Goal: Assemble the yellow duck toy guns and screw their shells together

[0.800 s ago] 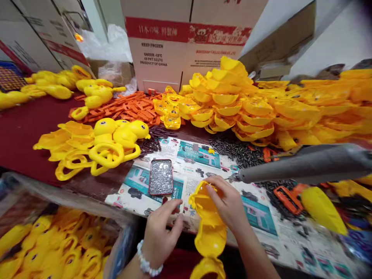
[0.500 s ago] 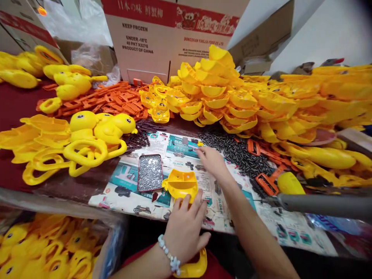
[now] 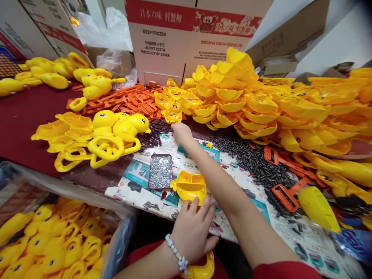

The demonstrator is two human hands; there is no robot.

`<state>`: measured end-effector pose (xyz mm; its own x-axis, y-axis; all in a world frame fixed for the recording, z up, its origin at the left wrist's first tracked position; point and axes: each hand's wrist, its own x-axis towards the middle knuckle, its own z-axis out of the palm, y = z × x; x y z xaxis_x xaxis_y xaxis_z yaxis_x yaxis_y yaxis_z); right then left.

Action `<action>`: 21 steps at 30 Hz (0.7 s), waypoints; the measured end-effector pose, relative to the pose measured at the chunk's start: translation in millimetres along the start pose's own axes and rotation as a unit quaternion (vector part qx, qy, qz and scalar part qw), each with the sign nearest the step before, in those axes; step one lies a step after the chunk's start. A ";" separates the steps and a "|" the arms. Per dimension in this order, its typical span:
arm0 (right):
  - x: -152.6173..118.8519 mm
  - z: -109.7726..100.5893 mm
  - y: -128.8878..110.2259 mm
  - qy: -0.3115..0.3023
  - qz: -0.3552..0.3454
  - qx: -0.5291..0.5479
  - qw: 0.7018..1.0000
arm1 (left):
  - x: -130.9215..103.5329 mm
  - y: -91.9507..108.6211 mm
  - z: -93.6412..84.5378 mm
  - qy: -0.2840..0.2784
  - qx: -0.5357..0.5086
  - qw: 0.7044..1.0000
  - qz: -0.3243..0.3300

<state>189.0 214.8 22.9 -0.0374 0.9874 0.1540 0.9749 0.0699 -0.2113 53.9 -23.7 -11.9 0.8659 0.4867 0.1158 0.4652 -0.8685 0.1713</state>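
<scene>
My left hand (image 3: pixel 193 224), with a beaded bracelet at its wrist, lies spread over the lower part of an open yellow duck shell (image 3: pixel 190 186). The shell's hollow side faces up, and its handle curves below my palm. My right hand (image 3: pixel 180 131) reaches forward beside the yellow duck pieces (image 3: pixel 173 114) at the back; its fingertips are hidden. Left of the shell stands a small tray of silver screws (image 3: pixel 161 171). A tiny yellow piece (image 3: pixel 209 145) rests on the printed sheet.
Orange parts (image 3: pixel 136 101) and stacked yellow shells (image 3: pixel 232 95) fill the back. Black pieces (image 3: pixel 247 155) spread at the right. Assembled ducks (image 3: pixel 116 130) lie at the left, above a lined box of ducks (image 3: pixel 55 240). A large carton (image 3: pixel 162 46) stands behind.
My right hand has moved left and forward, away from the tiny yellow piece to the back pieces. My left hand stays on the shell. The view has shifted left, and the grey tool has left it.
</scene>
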 end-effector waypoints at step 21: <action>-180.3 -44.7 -3.8 -0.082 -0.063 0.056 0.993 | 6.6 2.8 -5.0 -0.019 0.020 0.999 0.017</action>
<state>201.8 30.1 39.0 -0.2014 0.9791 0.0288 0.9303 0.2004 -0.3074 60.0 -22.4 -5.8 0.8873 0.4535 0.0842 0.4417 -0.8879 0.1282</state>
